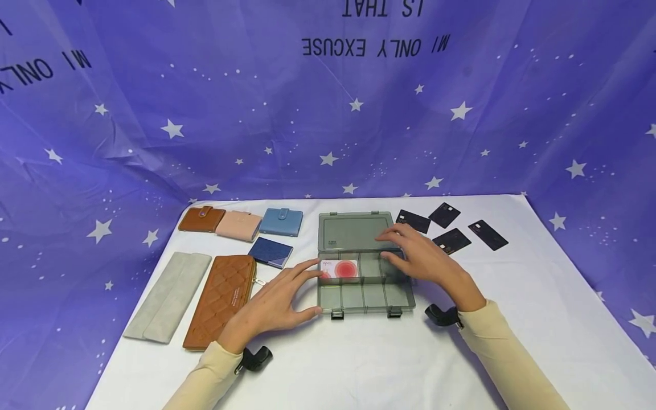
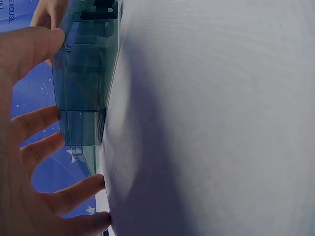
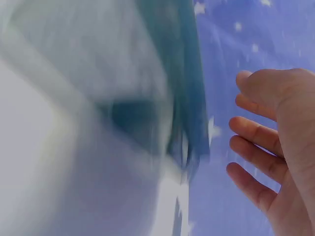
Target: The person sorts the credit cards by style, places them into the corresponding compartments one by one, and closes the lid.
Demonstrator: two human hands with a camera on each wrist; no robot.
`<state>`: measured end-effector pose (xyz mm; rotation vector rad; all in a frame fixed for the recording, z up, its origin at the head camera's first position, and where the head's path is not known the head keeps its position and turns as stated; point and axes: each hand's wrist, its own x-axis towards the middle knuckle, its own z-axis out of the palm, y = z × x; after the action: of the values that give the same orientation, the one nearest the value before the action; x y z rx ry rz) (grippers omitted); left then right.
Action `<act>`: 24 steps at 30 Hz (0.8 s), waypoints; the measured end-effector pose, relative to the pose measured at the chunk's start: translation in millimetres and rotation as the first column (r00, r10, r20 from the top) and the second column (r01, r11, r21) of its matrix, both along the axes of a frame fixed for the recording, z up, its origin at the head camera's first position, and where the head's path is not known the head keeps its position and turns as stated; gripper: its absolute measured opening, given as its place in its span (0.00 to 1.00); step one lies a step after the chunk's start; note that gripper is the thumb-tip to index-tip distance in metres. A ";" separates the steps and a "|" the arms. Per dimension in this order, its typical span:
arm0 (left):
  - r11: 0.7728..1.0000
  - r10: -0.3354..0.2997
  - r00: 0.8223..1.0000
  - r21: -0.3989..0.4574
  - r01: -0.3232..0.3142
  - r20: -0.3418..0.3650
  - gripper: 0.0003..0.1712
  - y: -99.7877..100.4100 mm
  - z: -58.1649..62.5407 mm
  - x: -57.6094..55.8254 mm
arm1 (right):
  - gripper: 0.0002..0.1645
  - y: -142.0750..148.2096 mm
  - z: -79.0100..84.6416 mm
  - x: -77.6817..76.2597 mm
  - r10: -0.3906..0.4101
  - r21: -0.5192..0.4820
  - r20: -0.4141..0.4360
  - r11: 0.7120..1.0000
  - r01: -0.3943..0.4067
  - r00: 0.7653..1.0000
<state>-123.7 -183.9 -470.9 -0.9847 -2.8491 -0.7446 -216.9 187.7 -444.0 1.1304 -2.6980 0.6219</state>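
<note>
A translucent grey-green compartment box [image 1: 351,296] lies with its lid [image 1: 353,230] folded back. Across the back left compartments sits a white card with a red circle [image 1: 339,269]. My left hand [image 1: 279,299] is at the box's left side, thumb near the front corner and fingers spread along the edge. In the left wrist view, the thumb and fingertips come right up to the box's rim [image 2: 81,110]. Over the box's right part hovers my right hand [image 1: 417,253], its fingers loosely bent and holding nothing. The right wrist view shows the box blurred beside that hand.
Several black cards [image 1: 488,235] lie behind and right of the box. On the left are brown [image 1: 201,219], pink [image 1: 238,226] and light blue [image 1: 281,222] card holders, a dark blue holder [image 1: 271,252], a brown quilted wallet [image 1: 217,302] and a grey wallet [image 1: 169,296].
</note>
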 end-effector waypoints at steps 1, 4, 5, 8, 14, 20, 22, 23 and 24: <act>1.000 -0.001 1.000 0.004 0.001 -0.002 0.42 -0.2 -0.1 0.5 | 0.22 8.7 -0.8 -2.0 -0.029 -0.003 0.017 1.000 0.029 0.999; 1.000 -0.001 1.000 0.007 0.001 -0.007 0.42 0.1 -0.8 1.2 | 0.22 34.2 -4.9 -7.9 -0.120 -0.015 0.056 0.993 0.121 0.991; 1.000 -0.002 1.000 0.007 0.002 -0.008 0.42 0.3 -0.8 1.2 | 0.21 43.1 -6.7 -10.1 -0.148 -0.018 0.066 0.989 0.150 0.987; 1.000 0.001 1.000 0.002 -0.001 0.000 0.41 1.0 -0.3 1.1 | 0.21 70.6 -12.3 -16.3 -0.216 -0.019 0.098 0.975 0.219 0.971; 1.000 0.003 1.000 0.000 -0.003 -0.004 0.42 0.8 0.7 1.1 | 0.21 120.2 -23.5 -23.5 -0.338 0.019 0.141 0.941 0.339 0.931; 1.000 -0.001 1.000 0.000 0.001 -0.001 0.42 1.1 0.4 0.6 | 0.22 149.7 -35.6 -27.6 -0.381 0.037 0.148 0.924 0.380 0.913; 1.000 -0.003 1.000 0.004 0.003 -0.002 0.42 1.3 0.1 0.4 | 0.22 154.9 -37.0 -27.9 -0.368 0.045 0.153 0.930 0.366 0.917; 1.000 -0.002 1.000 0.004 0.002 -0.002 0.42 1.3 -0.1 0.3 | 0.23 157.0 -36.7 -27.8 -0.359 0.047 0.154 0.933 0.356 0.921; 1.000 -0.001 1.000 0.004 0.001 -0.002 0.42 1.4 -0.2 0.4 | 0.23 158.6 -36.0 -27.5 -0.348 0.049 0.154 0.937 0.345 0.925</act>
<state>-123.3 -182.5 -471.1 -0.9864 -2.8443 -0.7493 -244.4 346.2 -479.9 0.5998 -2.9428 0.6483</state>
